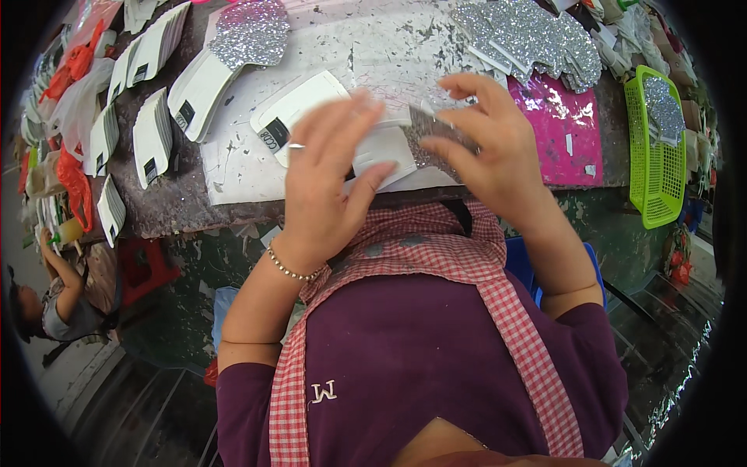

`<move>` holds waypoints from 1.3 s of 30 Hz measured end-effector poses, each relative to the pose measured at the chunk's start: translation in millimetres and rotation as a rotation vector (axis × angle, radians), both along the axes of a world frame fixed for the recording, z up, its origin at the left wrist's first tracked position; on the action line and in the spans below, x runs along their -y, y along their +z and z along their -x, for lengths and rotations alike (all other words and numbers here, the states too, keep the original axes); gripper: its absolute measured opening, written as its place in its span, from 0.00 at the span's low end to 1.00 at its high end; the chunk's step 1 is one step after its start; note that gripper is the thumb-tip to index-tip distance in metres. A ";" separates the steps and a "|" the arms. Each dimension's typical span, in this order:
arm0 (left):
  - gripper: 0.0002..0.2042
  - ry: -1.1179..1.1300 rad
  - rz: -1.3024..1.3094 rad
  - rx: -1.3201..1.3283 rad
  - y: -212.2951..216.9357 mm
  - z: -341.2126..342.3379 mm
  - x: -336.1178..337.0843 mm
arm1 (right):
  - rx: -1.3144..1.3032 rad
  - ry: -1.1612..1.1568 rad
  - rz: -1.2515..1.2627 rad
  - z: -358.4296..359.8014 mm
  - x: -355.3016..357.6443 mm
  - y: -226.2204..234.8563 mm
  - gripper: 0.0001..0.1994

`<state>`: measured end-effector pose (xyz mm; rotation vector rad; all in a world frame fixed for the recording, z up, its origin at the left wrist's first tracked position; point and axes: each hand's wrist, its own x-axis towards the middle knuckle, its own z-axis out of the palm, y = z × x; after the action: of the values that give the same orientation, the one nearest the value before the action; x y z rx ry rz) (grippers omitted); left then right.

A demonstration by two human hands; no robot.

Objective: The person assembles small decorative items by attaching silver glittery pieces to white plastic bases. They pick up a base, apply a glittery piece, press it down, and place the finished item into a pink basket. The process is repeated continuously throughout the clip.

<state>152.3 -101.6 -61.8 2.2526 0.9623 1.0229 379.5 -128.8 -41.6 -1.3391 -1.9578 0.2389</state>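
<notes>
My left hand (325, 175) is over the white work sheet, its thumb apart from its fingers and the fingertips smeared by motion. Beneath and beside it lie a white card (323, 89) with a black label and a smaller white piece (385, 152) near the thumb. My right hand (498, 148) pinches a grey glittery piece (437, 134) between thumb and fingers, close to the right end of the smaller white piece. Whether the two pieces are joined, I cannot tell.
Stacks of white cards (152, 140) stand at left, beside a silver glitter piece (250, 35). More silver glitter pieces (537, 39) are piled at the back right, above a pink sheet (572, 144). A green basket (640, 171) is at the table's right edge. Another person (66, 300) is at far left.
</notes>
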 end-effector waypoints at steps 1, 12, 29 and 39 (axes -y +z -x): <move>0.28 0.011 -0.035 0.002 12.1 -2.2 0.8 | -0.018 0.023 -0.006 4.3 5.1 7.8 0.10; 0.08 0.008 -0.024 -0.294 50.9 12.3 -1.2 | -0.342 0.075 0.209 5.4 27.9 33.0 0.13; 0.16 0.224 -0.240 -0.269 20.1 47.5 -102.1 | 0.348 -0.302 0.057 -171.2 -93.1 -48.5 0.37; 0.13 -0.033 0.494 0.289 4.4 -30.4 -3.3 | -0.768 -0.355 0.229 -92.9 -32.6 8.2 0.17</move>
<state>182.8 -98.3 -57.4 1.6624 0.9255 0.9391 472.4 -96.2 -33.4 -1.4285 -1.0609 0.7011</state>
